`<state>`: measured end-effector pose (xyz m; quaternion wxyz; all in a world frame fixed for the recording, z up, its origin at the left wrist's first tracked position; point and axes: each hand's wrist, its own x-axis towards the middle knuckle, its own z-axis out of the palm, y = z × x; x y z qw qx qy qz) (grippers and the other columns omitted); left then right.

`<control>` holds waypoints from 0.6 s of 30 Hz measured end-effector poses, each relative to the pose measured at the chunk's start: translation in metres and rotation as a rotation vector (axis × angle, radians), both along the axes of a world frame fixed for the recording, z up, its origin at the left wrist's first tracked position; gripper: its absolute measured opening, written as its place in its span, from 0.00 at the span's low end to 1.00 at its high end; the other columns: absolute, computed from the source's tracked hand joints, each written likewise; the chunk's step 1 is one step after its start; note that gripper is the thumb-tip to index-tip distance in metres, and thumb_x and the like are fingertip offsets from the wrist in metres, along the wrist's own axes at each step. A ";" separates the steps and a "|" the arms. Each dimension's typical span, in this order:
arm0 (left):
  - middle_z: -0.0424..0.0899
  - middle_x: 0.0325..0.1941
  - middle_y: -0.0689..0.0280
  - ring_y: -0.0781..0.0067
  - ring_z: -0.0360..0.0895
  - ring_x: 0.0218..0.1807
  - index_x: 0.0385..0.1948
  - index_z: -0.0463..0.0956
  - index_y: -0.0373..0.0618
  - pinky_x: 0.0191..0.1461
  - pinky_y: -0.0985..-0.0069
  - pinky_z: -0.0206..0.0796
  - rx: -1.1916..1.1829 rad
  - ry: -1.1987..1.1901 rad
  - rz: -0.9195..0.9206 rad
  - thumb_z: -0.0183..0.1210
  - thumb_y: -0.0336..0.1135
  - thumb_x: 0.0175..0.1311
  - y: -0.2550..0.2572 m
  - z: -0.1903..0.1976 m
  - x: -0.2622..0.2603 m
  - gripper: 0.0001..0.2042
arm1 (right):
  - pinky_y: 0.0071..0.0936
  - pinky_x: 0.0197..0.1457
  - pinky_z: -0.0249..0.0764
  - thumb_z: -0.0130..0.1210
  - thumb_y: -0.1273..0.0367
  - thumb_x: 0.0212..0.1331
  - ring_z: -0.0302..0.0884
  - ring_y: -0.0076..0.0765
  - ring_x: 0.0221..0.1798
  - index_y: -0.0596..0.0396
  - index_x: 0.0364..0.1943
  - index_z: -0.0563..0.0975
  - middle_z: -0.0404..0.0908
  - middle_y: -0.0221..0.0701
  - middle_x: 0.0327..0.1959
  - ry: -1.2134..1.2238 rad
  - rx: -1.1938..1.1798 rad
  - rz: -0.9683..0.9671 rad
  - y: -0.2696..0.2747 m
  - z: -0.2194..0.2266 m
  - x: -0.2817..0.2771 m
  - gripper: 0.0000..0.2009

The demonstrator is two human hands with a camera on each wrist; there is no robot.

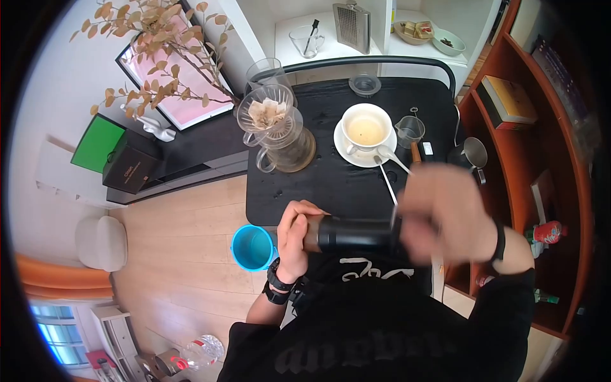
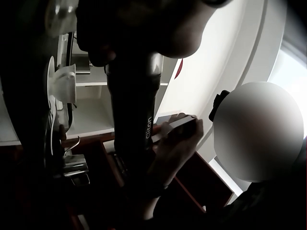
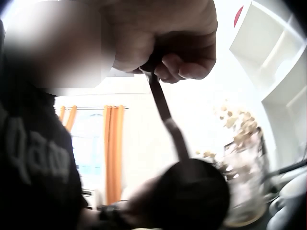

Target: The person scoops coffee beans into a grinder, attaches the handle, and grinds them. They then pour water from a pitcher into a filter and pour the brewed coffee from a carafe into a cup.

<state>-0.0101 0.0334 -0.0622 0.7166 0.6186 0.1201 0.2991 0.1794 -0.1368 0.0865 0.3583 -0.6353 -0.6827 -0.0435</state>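
Note:
A black hand coffee grinder (image 1: 356, 234) lies on its side across the front of the person's body, close to the table's near edge. The left hand (image 1: 293, 240) grips its brown end, fingers wrapped round it. At the opposite end is the right hand (image 1: 449, 207), blurred in the head view. In the right wrist view, the right hand's fingers (image 3: 187, 69) curl around the knob of the crank arm (image 3: 165, 105), which runs down to the grinder's dark round top (image 3: 192, 196). Lettering shows on the grinder's barrel (image 2: 134, 105) in the left wrist view.
On the black table (image 1: 305, 197) stand a glass dripper (image 1: 267, 130) with a paper filter over a carafe (image 1: 286, 153), a white cup (image 1: 367, 126) on a saucer (image 1: 340, 143), spoons and a small glass pitcher (image 1: 410, 130). A blue bucket (image 1: 253, 248) stands below left; wooden shelves (image 1: 509, 140) rise at right.

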 end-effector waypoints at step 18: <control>0.79 0.39 0.56 0.69 0.75 0.43 0.40 0.73 0.35 0.52 0.75 0.64 -0.073 0.076 -0.020 0.43 0.42 0.73 0.008 -0.001 -0.006 0.17 | 0.39 0.23 0.71 0.61 0.69 0.52 0.77 0.45 0.21 0.53 0.27 0.74 0.75 0.34 0.19 0.127 0.080 -0.201 0.015 -0.015 -0.002 0.06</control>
